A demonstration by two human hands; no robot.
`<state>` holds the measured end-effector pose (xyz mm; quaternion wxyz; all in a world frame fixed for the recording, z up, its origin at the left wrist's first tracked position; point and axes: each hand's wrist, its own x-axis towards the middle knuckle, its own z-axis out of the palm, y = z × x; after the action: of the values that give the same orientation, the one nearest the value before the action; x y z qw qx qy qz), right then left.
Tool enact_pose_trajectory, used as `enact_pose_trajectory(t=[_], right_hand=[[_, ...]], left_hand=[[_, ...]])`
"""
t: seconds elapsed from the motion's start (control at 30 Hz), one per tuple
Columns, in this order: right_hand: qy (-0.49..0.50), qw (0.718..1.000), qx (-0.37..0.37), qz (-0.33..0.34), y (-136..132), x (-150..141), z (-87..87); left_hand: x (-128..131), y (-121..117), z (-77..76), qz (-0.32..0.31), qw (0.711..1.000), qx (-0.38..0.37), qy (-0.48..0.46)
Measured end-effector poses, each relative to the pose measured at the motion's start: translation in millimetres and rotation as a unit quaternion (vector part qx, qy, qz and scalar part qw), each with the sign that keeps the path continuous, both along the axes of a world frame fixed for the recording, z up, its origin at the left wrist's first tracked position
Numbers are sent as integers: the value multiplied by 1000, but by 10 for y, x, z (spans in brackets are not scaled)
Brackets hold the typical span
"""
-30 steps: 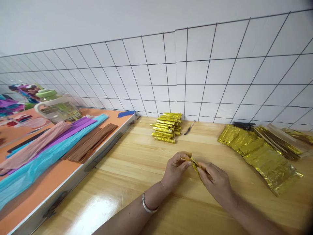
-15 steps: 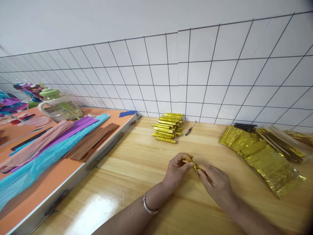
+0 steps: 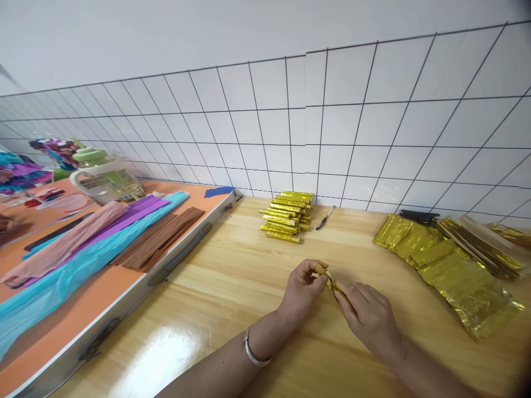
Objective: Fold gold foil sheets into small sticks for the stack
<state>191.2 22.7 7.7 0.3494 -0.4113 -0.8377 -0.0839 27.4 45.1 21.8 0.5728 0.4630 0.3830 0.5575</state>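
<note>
A gold foil piece is held over the desk, its far end pinched by the left hand and its near end by the right hand; the grip of each is clamped on the foil. A stretch of wood is left between the hands and a stack of gold rolls, beside which a pen is laid. To the right, apart from the right hand, flat gold foil sheets are spread. On the left, the glossy wood, marked by bright glare, is bounded by the edge of an orange surface, where coloured strips are laid. The back is closed off by a white wall lined with a dark grid.
</note>
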Motion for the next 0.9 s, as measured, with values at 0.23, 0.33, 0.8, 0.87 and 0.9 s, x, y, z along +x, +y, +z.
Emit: enact_pose_trajectory(t=[0.23, 0.33, 0.8, 0.87, 0.9], right_hand=[[-59, 998, 14, 17, -30, -25, 18], [-77, 997, 11, 18, -49, -34, 15], [-4, 1000, -9, -2, 18, 21, -45], [-3, 1000, -10, 0, 20, 19, -47], [-3, 1000, -8, 1, 20, 20, -46]], left_hand=[[22, -39, 21, 21, 999, -23, -26], [26, -54, 28, 20, 998, -35, -46], [-79, 25, 4, -110, 992, 20, -59], [-103, 58, -17, -108, 992, 37, -50], [-110, 68, -23, -107, 992, 42, -44]])
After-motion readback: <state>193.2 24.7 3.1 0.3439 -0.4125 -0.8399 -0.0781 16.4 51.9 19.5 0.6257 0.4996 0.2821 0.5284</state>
